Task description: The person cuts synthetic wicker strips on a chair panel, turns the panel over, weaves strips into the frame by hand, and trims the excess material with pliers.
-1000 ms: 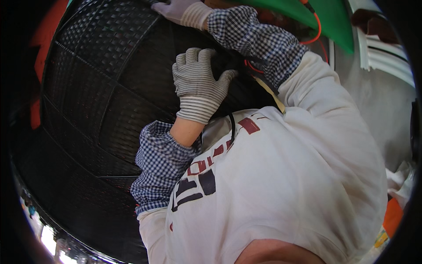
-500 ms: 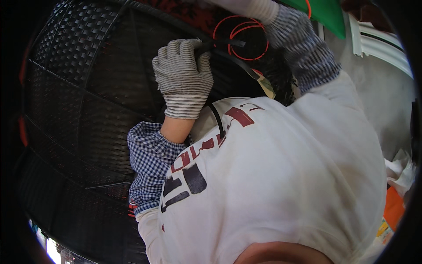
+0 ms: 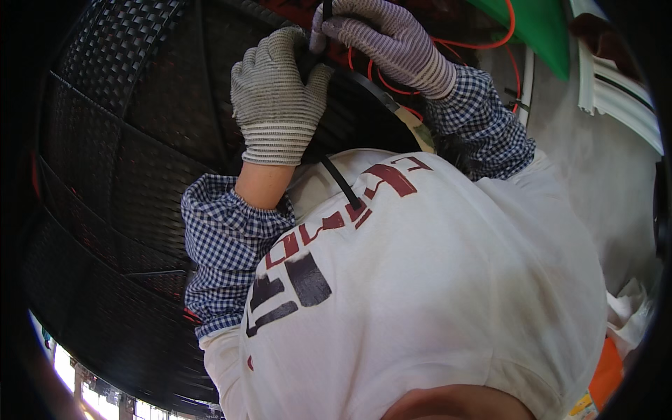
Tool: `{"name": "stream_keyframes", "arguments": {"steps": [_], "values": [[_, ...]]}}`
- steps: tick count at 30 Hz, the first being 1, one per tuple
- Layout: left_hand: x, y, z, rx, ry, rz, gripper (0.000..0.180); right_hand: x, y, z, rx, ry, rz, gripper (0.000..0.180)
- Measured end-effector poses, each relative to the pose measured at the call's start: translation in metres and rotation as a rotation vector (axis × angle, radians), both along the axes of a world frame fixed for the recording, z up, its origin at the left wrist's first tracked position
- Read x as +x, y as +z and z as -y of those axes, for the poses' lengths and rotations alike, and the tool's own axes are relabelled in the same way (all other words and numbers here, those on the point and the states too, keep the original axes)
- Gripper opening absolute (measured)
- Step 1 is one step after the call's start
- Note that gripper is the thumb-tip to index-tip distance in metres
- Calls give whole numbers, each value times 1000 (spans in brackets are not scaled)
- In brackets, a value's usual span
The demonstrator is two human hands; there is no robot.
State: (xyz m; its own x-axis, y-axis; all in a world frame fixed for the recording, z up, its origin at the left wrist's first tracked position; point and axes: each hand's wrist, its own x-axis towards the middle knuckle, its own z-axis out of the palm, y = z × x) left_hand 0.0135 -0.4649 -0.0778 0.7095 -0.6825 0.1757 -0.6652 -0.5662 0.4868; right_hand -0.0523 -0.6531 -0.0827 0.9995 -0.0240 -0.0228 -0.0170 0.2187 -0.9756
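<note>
My left hand (image 3: 276, 94), in a grey striped glove, lies over the upper edge of a large black woven wicker piece (image 3: 133, 52). Its fingers curl over that edge with the thumb on the near side; what is between them is dark and partly hidden. Close by on the right, my right hand (image 3: 392, 42), in a purplish striped glove, pinches a flat black strip (image 3: 327, 10) by thumb and fingertips. The strip runs up past the top of the picture.
An orange-red hose (image 3: 483, 46) loops behind my right hand. Beyond it are a green sheet (image 3: 535, 31) and white channel pieces (image 3: 623, 98) by the grey floor (image 3: 570, 189). A dark curved band (image 3: 371, 85) passes in front of my body. Something orange (image 3: 606, 374) lies at lower right.
My right hand has come down into view from the top edge, now gripping the black strip close to the left hand. My left hand has shifted slightly up and left.
</note>
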Motion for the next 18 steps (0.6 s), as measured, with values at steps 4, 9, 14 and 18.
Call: {"name": "stream_keyframes", "arguments": {"steps": [4,9,14,18], "values": [[2,-1,-15,29,28,-16,43,4,-10,-30,291,-101,95,14],[3,-3,-28,43,34,2,42,5,-6,-53,278,-163,95,15],[3,-2,-37,69,43,-8,42,10,7,-71,685,-301,-134,13],[3,-7,-37,58,46,-1,41,14,20,-71,540,-261,-304,11]]}}
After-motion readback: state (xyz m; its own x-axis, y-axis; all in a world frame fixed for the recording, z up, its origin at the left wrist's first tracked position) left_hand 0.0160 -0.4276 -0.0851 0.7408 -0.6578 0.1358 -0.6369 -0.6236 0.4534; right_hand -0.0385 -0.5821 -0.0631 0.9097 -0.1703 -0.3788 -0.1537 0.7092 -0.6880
